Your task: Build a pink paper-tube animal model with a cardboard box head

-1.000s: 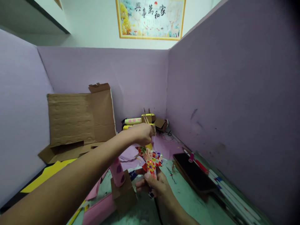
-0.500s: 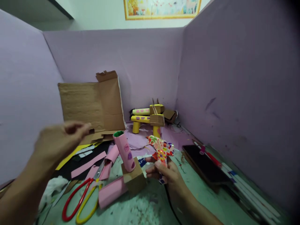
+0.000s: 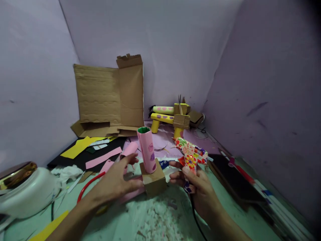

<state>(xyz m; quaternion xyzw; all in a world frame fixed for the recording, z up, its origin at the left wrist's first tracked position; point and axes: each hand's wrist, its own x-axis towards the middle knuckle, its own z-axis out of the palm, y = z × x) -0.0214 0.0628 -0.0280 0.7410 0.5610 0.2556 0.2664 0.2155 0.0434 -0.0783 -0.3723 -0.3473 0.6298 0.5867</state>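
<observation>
The glue gun is held in the right grip. The left grip is spread near the box, which is topped by a pink tube. Scissors are partly covered by the left arm.

The left grip is bare, with slender fingers, and joins a slim, bare left forearm. The right grip and right forearm are also bare.

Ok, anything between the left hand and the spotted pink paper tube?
Nothing visible stands between the left hand and the spotted pink paper tube on the cardboard box. A pink roll lies lower, beside the box. The hot glue gun, in the right hand, is on the tube's other side.
</observation>
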